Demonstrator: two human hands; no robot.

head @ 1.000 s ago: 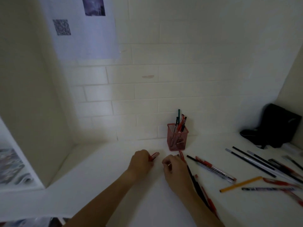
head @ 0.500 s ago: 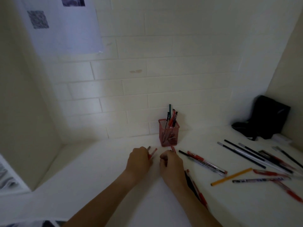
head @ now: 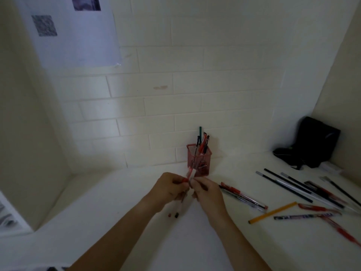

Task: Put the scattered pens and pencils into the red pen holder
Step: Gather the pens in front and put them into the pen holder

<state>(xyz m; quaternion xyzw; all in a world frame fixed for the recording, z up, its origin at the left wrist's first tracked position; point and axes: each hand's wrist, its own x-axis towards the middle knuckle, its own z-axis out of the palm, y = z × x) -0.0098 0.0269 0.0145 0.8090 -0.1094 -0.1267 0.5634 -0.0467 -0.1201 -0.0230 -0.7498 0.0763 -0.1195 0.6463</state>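
Note:
The red mesh pen holder (head: 203, 165) stands against the back wall with several pens upright in it. Just in front of it, my left hand (head: 168, 188) and my right hand (head: 207, 190) are raised together above the white desk. Between them they grip a small bunch of pens (head: 190, 176), whose red and white top ends stick up toward the holder. The lower tips of the bunch (head: 173, 215) hang below my hands. Several more pens and pencils (head: 293, 189) lie scattered on the desk to the right, among them a yellow pencil (head: 272, 212).
A black bag (head: 312, 143) sits in the back right corner. A white side panel (head: 29, 133) walls off the left, with a paper sheet (head: 74, 32) pinned on the wall above. The white desk (head: 117, 222) stretches to my left.
Both hands have lifted off the desk and come together, raising the pens they gathered. The pens that lay under my right hand are now off the desk, in my hands.

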